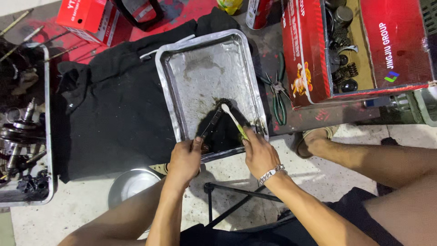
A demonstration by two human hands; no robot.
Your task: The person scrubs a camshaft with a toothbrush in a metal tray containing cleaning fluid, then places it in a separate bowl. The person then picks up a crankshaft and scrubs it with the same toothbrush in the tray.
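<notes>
A shiny metal tray (169, 86) lies on the floor with dark oily liquid pooled in its near corner. My left hand (185, 159) grips a dark elongated metal part (211, 126) by its near end; a toothed gear-like end (224, 103) sits at its far end in the liquid. My right hand (259, 152) holds a toothbrush (233, 118) with a pale handle, its bristle head resting against the toothed end. A metal watch is on my right wrist.
A black cloth (114, 105) lies left of the tray. Green-handled pliers (278, 98) rest to the right. A red cardboard box (355, 45) of metal parts stands far right. Another tray (27, 136) of engine parts is at the left. A metal bowl (129, 184) sits near my left arm.
</notes>
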